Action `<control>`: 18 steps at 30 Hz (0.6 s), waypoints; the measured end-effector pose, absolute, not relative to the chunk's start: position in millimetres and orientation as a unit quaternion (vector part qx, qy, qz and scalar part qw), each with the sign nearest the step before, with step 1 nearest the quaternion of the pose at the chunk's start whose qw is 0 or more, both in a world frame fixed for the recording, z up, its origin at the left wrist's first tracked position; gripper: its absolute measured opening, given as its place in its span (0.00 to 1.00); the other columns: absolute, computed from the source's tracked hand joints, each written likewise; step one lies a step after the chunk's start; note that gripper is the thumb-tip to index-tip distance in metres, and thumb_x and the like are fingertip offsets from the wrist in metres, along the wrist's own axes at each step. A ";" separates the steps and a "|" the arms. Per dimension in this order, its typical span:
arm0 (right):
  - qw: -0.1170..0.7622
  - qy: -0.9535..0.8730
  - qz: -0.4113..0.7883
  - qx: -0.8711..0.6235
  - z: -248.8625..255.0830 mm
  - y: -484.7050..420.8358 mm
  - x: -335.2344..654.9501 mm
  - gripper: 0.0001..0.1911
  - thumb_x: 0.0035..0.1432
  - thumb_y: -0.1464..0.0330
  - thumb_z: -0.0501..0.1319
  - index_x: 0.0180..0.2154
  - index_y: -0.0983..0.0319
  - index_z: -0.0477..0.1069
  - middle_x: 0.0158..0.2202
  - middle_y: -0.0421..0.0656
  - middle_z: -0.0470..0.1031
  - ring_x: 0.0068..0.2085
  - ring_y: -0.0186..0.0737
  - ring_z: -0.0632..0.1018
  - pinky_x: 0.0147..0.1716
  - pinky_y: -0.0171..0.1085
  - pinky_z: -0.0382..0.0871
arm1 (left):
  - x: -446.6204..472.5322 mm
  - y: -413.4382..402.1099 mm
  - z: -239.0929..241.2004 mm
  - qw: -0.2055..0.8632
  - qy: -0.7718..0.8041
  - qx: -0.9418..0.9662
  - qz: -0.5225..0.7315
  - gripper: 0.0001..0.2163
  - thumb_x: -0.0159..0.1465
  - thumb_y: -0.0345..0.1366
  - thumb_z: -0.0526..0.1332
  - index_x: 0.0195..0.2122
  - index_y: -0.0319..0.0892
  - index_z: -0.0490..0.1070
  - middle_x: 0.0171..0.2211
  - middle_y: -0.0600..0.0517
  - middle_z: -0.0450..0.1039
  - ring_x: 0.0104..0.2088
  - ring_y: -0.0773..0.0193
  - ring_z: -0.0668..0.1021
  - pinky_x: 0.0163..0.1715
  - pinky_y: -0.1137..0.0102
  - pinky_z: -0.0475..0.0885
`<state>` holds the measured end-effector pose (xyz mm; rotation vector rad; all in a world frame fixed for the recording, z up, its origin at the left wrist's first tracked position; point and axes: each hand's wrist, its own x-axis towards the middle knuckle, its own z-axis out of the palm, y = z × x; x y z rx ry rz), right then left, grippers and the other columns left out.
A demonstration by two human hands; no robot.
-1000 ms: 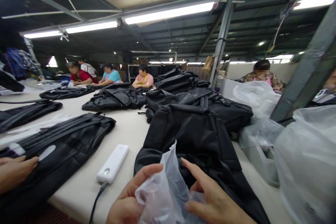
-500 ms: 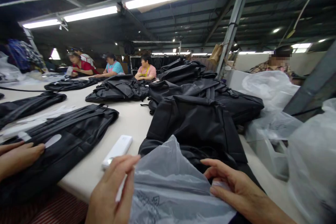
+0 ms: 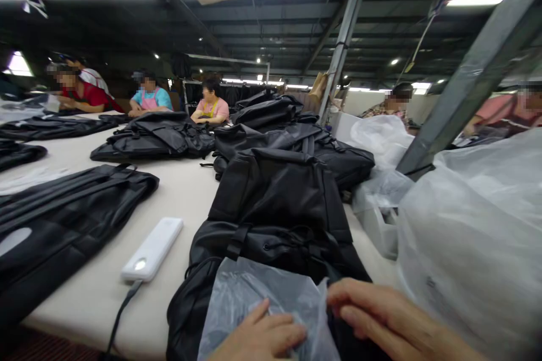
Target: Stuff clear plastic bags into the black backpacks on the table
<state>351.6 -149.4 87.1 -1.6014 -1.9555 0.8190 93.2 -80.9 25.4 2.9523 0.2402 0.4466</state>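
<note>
Both hands press a thin clear plastic bag (image 3: 262,299) flat against the black fabric backpack (image 3: 275,208), left hand (image 3: 260,338) fingers spread narrowly on it, right hand (image 3: 381,318) pinching its edge.

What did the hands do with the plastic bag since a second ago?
Both hands came down: the left hand and right hand lowered the clear plastic bag, once lifted, flat onto the black backpack, fingers pressing it. The other person's hand at the left edge is gone from view. The white power bank stays beside the backpack.
</note>
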 end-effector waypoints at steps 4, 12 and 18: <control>0.228 -0.769 0.102 -0.589 91.9 -118.1 324.0 0.15 0.62 0.74 0.51 0.46 0.59 0.72 0.47 0.47 0.75 0.48 0.46 0.75 0.47 0.43 0.71 | 92.8 -69.5 18.4 0.243 0.111 0.957 0.116 0.24 0.67 0.40 0.62 0.64 0.53 0.60 0.53 0.49 0.75 0.55 0.57 0.76 0.66 0.53 0.56; 0.094 -0.780 -0.085 -0.612 90.8 -48.9 308.8 0.24 0.58 0.74 0.57 0.57 0.60 0.64 0.51 0.47 0.72 0.44 0.45 0.77 0.38 0.39 0.70 | 60.8 -62.5 -35.4 0.092 0.253 0.955 0.128 0.43 0.49 0.38 0.73 0.66 0.53 0.57 0.69 0.39 0.50 0.65 0.35 0.60 0.60 0.41 0.61; 0.035 -0.780 -0.139 -0.609 116.7 -36.7 314.4 0.09 0.61 0.73 0.57 0.44 0.60 0.69 0.42 0.45 0.73 0.40 0.44 0.77 0.30 0.37 0.64 | 62.5 -65.3 -13.3 0.065 0.166 0.980 0.093 0.42 0.52 0.34 0.72 0.65 0.62 0.55 0.68 0.52 0.55 0.66 0.27 0.53 0.56 0.24 0.47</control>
